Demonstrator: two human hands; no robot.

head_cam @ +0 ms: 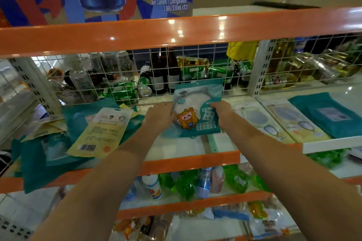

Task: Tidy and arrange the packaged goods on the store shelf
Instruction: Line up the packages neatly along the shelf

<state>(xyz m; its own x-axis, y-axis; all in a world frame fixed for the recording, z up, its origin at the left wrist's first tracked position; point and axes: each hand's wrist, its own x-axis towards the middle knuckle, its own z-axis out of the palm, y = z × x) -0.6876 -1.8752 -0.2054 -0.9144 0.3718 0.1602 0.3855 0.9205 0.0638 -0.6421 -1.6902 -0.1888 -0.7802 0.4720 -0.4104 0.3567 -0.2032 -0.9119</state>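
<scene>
A teal mask packet with a cartoon figure stands tilted above the white shelf. My left hand grips its left edge and my right hand grips its right edge. Left of it lies a messy heap of packets: a yellow packet with a barcode on top of several teal packets. To the right, pale mask packets lie flat in a row, with a teal packet beyond them.
A white wire grid backs the shelf, with bottles and green cans behind it. An orange beam runs overhead. Lower shelves hold green pouches and bottles. A person in yellow stands behind the rack.
</scene>
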